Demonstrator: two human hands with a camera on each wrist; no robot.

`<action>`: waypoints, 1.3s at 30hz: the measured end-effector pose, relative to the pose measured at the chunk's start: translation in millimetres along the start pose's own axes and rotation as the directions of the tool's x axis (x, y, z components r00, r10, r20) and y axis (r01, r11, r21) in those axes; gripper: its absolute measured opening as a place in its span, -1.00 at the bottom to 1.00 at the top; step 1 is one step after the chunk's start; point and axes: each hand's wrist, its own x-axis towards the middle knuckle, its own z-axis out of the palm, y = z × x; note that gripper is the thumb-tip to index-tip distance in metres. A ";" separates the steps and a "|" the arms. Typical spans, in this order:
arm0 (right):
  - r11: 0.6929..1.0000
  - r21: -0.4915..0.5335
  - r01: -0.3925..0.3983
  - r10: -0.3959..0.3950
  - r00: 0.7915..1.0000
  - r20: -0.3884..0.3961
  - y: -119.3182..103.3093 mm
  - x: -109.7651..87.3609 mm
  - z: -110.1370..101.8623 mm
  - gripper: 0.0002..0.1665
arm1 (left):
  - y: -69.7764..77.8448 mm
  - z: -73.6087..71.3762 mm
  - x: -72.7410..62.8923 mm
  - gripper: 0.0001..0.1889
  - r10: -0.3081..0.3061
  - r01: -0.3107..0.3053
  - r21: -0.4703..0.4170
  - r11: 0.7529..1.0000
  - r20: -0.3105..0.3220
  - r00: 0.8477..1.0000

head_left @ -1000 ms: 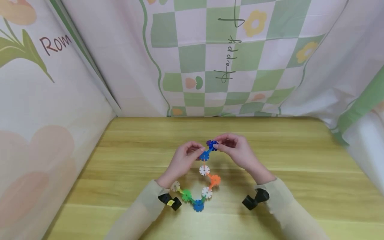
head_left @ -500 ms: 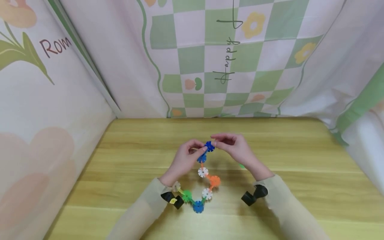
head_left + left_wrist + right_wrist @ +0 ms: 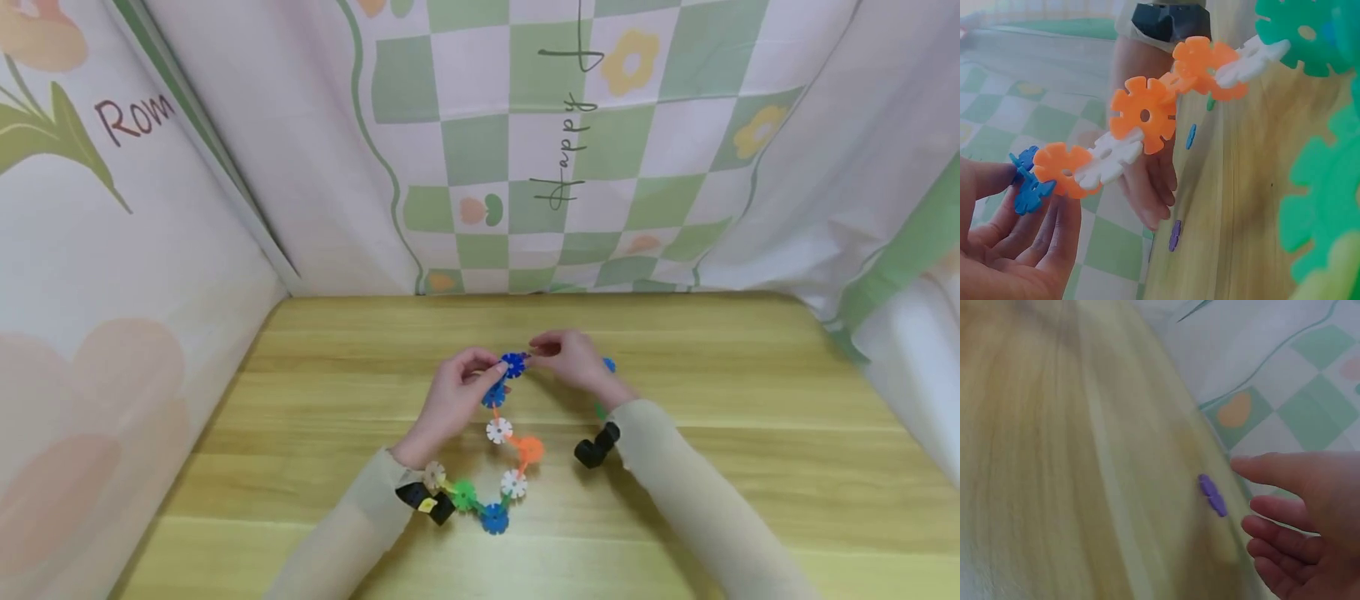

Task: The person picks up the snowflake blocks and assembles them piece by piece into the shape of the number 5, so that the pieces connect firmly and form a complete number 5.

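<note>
A chain of notched, flower-shaped plastic discs in blue, white, orange and green [image 3: 531, 451] is curving through the lower middle of the head view. The left hand [image 3: 452, 398] is pinching the chain's blue upper end between thumb and fingers. The right hand [image 3: 573, 360] is hovering near that end, its fingers loosely bent and gripping nothing. A purple notched plastic disc [image 3: 1212, 495] is lying just beside its fingertips in the right-wrist view, close to the edge of the wood-grain tabletop [image 3: 352, 333]. The tabletop is spreading left and right past both arms, its far edge meeting a green-and-white checked curtain [image 3: 540, 142].

The right arm is partly hiding a blue plastic disc [image 3: 611, 364] and a green plastic disc [image 3: 601, 412]. A black wrist camera [image 3: 441, 508] is crowding the chain's off-white lower-left disc. In the left-wrist view, the right border is cutting off large green discs; the tabletop is blurring in the right-wrist view.
</note>
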 end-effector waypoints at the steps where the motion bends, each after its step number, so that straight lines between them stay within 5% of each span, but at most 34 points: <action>1: 1.000 -0.020 0.002 -0.002 1.000 0.004 0.3 2.0 2.6 -0.46 | -0.2 -0.4 -0.3 -0.79 0.000 0.000 -0.001 1.000 -0.003 1.000; 11: 0.992 -0.126 0.029 -0.028 1.000 0.008 0.7 12.9 15.5 -0.72 | -4.0 -0.6 -0.2 -0.77 0.013 -0.013 0.020 1.000 0.014 1.000; 27: 0.996 0.088 0.023 -0.018 0.998 -0.056 -16.9 -15.1 6.0 -0.80 | -4.4 -2.1 -0.1 -0.76 0.006 -0.006 0.085 0.996 -0.005 1.000; 39: 0.975 0.143 0.167 -0.148 0.980 -0.132 -32.0 -43.7 -7.8 -0.83 | -5.9 -2.0 -0.3 -0.76 0.042 -0.042 0.077 0.996 0.004 0.999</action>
